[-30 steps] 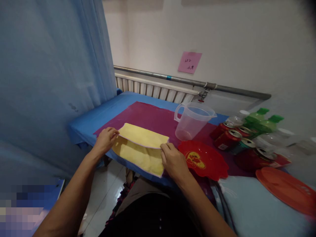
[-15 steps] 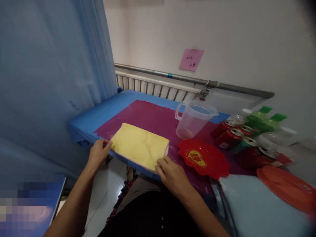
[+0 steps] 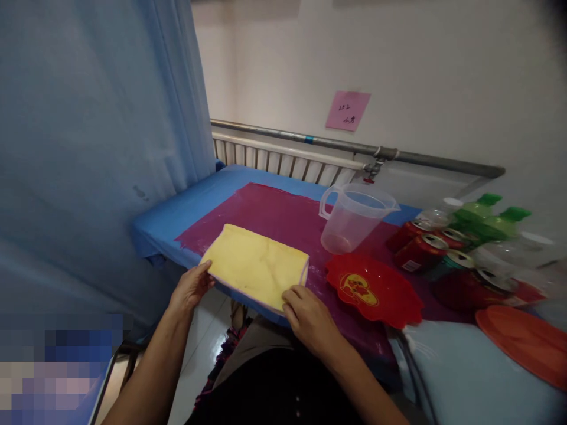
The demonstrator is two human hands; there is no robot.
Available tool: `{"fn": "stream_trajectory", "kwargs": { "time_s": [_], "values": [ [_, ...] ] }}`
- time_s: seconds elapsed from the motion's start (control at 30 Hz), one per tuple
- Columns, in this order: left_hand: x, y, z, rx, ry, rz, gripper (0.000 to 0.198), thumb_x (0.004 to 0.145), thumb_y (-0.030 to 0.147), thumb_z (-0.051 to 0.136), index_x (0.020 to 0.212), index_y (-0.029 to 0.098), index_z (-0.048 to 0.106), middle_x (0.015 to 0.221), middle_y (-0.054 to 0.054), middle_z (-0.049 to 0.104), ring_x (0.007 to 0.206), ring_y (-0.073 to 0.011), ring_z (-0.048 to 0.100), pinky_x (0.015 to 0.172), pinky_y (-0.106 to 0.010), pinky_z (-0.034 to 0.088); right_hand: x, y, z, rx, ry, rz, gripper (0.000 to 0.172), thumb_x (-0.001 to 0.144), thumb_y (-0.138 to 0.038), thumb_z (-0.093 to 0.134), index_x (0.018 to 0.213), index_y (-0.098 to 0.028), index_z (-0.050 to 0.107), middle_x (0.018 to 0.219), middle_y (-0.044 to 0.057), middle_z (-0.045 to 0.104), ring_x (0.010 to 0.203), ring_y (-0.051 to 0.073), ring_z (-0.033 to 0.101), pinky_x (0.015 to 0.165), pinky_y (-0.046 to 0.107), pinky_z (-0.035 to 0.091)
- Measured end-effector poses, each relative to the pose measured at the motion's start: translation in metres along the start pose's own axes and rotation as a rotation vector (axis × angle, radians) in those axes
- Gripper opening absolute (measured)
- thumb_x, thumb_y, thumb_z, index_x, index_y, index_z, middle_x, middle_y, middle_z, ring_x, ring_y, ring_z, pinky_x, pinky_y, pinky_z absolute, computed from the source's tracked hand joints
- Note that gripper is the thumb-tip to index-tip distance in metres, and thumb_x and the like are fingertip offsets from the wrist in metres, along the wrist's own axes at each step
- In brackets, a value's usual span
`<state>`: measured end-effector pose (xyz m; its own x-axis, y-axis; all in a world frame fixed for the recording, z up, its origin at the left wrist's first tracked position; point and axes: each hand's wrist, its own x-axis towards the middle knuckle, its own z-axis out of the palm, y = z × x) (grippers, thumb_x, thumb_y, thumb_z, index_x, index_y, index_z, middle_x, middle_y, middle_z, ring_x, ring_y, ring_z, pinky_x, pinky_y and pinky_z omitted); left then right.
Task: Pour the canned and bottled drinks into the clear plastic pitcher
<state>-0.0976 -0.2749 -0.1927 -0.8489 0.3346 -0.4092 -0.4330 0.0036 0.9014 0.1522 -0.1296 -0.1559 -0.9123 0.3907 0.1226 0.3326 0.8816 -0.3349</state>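
Observation:
A folded yellow cloth (image 3: 257, 260) with a pale purple edge lies flat along the near side of a purple sheet (image 3: 283, 206). At its near left corner, my left hand (image 3: 191, 287) pinches the edge, thumb on top and fingers curled below. My right hand (image 3: 308, 313) is closed over the near right corner, and its fingertips press on the fabric. Just right of the cloth sits a red scalloped plate (image 3: 394, 295) with a yellow design. Behind the plate stands a clear plastic jug (image 3: 354, 221), its handle pointing left.
Several drink cans (image 3: 419, 254) and green-capped bottles (image 3: 505, 221) crowd the right. An orange oval lid-like piece (image 3: 527, 342) lies on a light blue surface (image 3: 469, 378). A blue curtain (image 3: 101, 147) hangs at left. A radiator (image 3: 283, 162) and a pipe (image 3: 443, 160) run along the wall.
The view has shifted slightly, so everything appears a little further right and lower. My left hand's fingers have curled more under the cloth's corner. The cloth stays in place on the sheet.

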Motion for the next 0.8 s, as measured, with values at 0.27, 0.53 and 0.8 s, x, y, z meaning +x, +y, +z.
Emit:
{"fn": "stream_trajectory", "kwargs": {
  "time_s": [0.27, 0.53, 0.8],
  "values": [
    [-0.013, 0.023, 0.020, 0.160, -0.024, 0.345, 0.033, 0.057, 0.042, 0.074, 0.070, 0.018, 0.056, 0.061, 0.005, 0.053, 0.058, -0.0116, 0.050, 0.057, -0.024, 0.042, -0.003, 0.001, 0.001, 0.036, 0.019, -0.006, 0.012, 0.090, -0.011, 0.051, 0.086, -0.017, 0.060, 0.093, 0.005, 0.061, 0.085, 0.016, 0.056, 0.076, 0.026, 0.041],
    [-0.058, 0.050, 0.080, 0.408, -0.357, 0.695, 0.039, 0.067, 0.037, 0.067, 0.100, 0.018, 0.065, 0.099, -0.003, 0.069, 0.091, -0.0189, 0.062, 0.085, -0.030, 0.046, -0.008, 0.007, -0.001, 0.158, 0.076, -0.027, 0.013, 0.088, -0.008, 0.051, 0.087, -0.017, 0.059, 0.091, 0.005, 0.060, 0.086, 0.016, 0.056, 0.079, 0.027, 0.043],
    [-0.080, 0.028, 0.074, 0.907, -0.704, 0.755, 0.034, 0.077, 0.047, 0.062, 0.100, 0.022, 0.068, 0.117, -0.009, 0.068, 0.107, -0.0260, 0.062, 0.091, -0.037, 0.048, -0.021, 0.015, -0.002, 0.270, 0.146, 0.108, 0.014, 0.087, -0.008, 0.050, 0.088, -0.018, 0.060, 0.090, 0.004, 0.061, 0.083, 0.015, 0.058, 0.076, 0.026, 0.045]
  ]
}}
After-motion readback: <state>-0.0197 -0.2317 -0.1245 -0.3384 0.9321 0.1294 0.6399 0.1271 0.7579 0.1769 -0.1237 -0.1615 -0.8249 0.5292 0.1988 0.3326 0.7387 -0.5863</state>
